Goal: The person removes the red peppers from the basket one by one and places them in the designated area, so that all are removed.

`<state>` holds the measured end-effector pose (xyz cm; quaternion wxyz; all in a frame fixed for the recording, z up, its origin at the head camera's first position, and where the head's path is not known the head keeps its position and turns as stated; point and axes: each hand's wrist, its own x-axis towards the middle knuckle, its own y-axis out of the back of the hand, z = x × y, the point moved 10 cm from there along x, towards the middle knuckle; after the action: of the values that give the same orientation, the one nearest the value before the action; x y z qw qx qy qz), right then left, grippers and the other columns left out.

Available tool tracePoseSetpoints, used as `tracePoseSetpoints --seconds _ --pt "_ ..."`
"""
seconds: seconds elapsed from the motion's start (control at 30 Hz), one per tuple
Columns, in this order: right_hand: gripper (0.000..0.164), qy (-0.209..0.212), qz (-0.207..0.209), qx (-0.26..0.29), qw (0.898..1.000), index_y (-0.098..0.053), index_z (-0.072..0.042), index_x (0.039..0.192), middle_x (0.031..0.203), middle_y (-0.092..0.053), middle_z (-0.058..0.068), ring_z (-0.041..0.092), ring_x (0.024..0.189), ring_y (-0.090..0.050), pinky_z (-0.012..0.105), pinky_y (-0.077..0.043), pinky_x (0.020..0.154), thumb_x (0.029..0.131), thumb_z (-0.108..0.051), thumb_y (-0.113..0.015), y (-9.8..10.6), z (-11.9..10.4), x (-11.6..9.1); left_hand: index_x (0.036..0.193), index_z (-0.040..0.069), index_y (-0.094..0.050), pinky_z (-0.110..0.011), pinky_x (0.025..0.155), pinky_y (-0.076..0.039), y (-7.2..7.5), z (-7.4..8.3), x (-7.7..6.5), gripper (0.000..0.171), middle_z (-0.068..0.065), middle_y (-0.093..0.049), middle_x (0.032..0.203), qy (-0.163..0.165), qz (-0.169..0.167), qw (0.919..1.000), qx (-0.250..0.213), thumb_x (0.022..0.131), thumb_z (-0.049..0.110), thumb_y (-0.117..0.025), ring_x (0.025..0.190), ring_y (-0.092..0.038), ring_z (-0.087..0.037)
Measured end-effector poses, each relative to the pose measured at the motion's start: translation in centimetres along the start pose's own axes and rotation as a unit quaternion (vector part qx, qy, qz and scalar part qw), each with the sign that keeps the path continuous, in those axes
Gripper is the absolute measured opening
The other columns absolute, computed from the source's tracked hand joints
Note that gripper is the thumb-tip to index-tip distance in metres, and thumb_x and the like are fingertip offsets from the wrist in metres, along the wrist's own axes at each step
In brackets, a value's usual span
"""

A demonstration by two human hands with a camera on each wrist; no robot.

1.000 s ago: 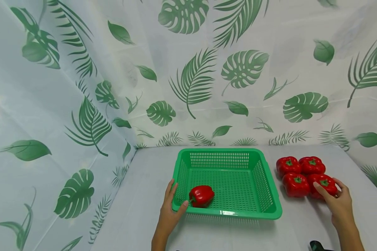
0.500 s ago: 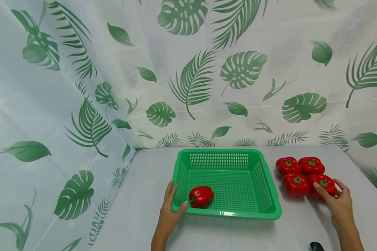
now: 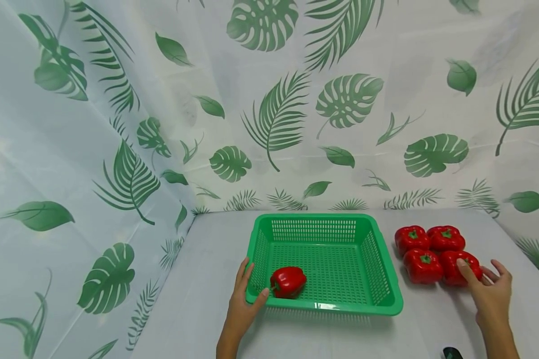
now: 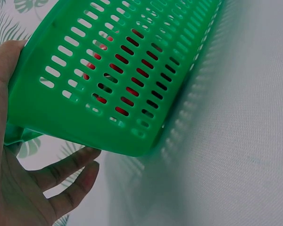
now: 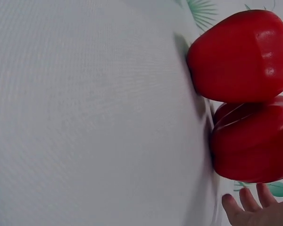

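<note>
A green slotted plastic basket (image 3: 368, 308) stands mid-table, one red bell pepper (image 3: 288, 282) lying on its side in the near left corner. My left hand (image 3: 242, 304) rests around that corner, fingers spread along the left side and thumb at the front rim; in the left wrist view two loosely bent fingers (image 4: 75, 188) show below the basket wall. At right, my right hand (image 3: 489, 294) is beside the nearest right bell pepper (image 3: 452, 269), thumb overlapping it and the other fingers spread off its right side. The right wrist view shows fingertips (image 5: 250, 200) apart from the pepper (image 5: 254, 146).
Three more red bell peppers, back left (image 3: 411, 239), back right (image 3: 446, 238) and front left (image 3: 423, 266), stand tightly grouped right of the basket. A small dark object (image 3: 452, 353) pokes in at the bottom edge. A leaf-patterned cloth (image 3: 292, 164) hangs behind the white table (image 3: 341, 339).
My right hand has loosened from the front right pepper, its fingers moving slightly right and away from it. The left hand and basket have stayed in place.
</note>
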<state>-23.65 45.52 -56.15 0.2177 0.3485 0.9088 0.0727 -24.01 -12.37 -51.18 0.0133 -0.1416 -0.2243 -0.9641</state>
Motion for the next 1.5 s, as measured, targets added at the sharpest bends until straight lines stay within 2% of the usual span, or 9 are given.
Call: tracePoseSetpoints --seconds 0.2,0.43,0.67,0.93,1.03,1.13,1.23,1.37,1.5 --pt "0.081 0.051 0.079 0.041 0.995 -0.013 -0.038 0.153 0.161 -0.021 -0.002 0.015 0.15 -0.019 0.037 -0.026 0.119 0.089 -0.053 -0.06 1.6 -1.6 -1.4 0.152 0.013 -0.035 -0.061 0.111 -0.031 0.0 -0.2 -0.2 0.069 0.002 -0.018 0.164 -0.004 0.003 1.0 0.005 0.093 0.028 -0.066 0.15 -0.022 -0.028" --pt "0.06 0.171 0.15 0.08 0.97 -0.032 -0.034 0.147 0.152 -0.036 -0.012 0.005 0.142 -0.031 0.029 -0.024 0.12 0.094 -0.038 -0.061 3.3 -6.3 -4.0 0.152 0.014 -0.034 -0.061 0.111 -0.031 0.0 -0.4 0.0 0.069 0.003 -0.018 0.164 -0.005 0.003 0.9999 0.012 0.093 0.031 -0.065 0.15 -0.021 -0.028" --pt "0.046 0.277 0.111 0.089 0.95 -0.052 -0.025 0.138 0.127 -0.057 -0.019 0.003 0.127 -0.051 0.02 -0.04 0.107 0.094 -0.025 -0.065 2.3 -12.0 -6.5 0.152 0.013 -0.035 -0.058 0.112 -0.032 0.2 -0.2 0.0 0.07 0.002 -0.018 0.164 -0.001 0.005 0.9999 0.013 0.092 0.031 -0.067 0.15 -0.021 -0.026" --pt "0.045 0.304 -0.002 0.029 0.952 -0.055 -0.024 0.138 0.128 -0.062 -0.015 -0.007 0.112 -0.053 0.031 -0.035 0.115 0.094 -0.028 -0.065 -2.3 -15.6 -8.2 0.152 0.011 -0.034 -0.058 0.113 -0.03 0.1 0.0 0.0 0.072 0.001 -0.017 0.164 -0.005 0.0 1.0 0.003 0.093 0.036 -0.066 0.15 -0.019 -0.026" --pt "0.046 0.358 -0.061 -0.027 0.931 -0.053 -0.02 0.139 0.124 -0.06 -0.019 -0.012 0.108 -0.052 0.018 -0.04 0.107 0.095 -0.03 -0.063 -4.8 -17.4 -9.5 0.152 0.01 -0.035 -0.058 0.113 -0.03 0.2 0.0 0.0 0.071 0.0 -0.018 0.164 -0.009 0.003 0.9999 0.006 0.093 0.032 -0.066 0.15 -0.02 -0.027" --pt "0.045 0.421 -0.133 -0.064 0.895 -0.052 -0.013 0.137 0.12 -0.057 -0.022 -0.013 0.107 -0.051 0.004 -0.043 0.088 0.096 -0.027 -0.062 -7.7 -19.2 -11.3 0.152 0.01 -0.035 -0.058 0.112 -0.031 0.2 0.0 0.0 0.07 0.0 -0.018 0.164 -0.011 0.007 0.9999 0.009 0.092 0.028 -0.067 0.15 -0.02 -0.027" --pt "0.042 0.451 -0.215 -0.082 0.862 -0.051 -0.009 0.136 0.121 -0.057 -0.019 -0.014 0.106 -0.052 0.001 -0.042 0.082 0.097 -0.023 -0.06 -10.7 -20.5 -12.8 0.151 0.01 -0.036 -0.059 0.112 -0.031 0.3 0.0 0.0 0.069 0.0 -0.018 0.164 -0.012 0.01 0.9999 0.007 0.092 0.027 -0.067 0.15 -0.021 -0.027" --pt "0.041 0.46 -0.293 -0.129 0.828 -0.051 -0.012 0.137 0.127 -0.058 -0.007 -0.007 0.109 -0.056 0.013 -0.051 0.086 0.098 -0.023 -0.059 -14.3 -21.0 -14.0 0.152 0.011 -0.035 -0.06 0.111 -0.031 0.2 -0.1 0.0 0.069 0.001 -0.018 0.164 -0.011 0.008 0.9999 0.005 0.093 0.029 -0.066 0.15 -0.021 -0.028" --pt "0.044 0.471 -0.359 -0.158 0.791 -0.047 -0.011 0.14 0.136 -0.054 0.008 0.025 0.12 -0.059 0.043 -0.056 0.09 0.099 -0.022 -0.057 -17.4 -20.7 -14.9 0.152 0.012 -0.035 -0.06 0.112 -0.031 0.0 -0.2 0.0 0.069 0.002 -0.018 0.164 -0.004 0.004 1.0 0.003 0.093 0.028 -0.066 0.15 -0.02 -0.027"
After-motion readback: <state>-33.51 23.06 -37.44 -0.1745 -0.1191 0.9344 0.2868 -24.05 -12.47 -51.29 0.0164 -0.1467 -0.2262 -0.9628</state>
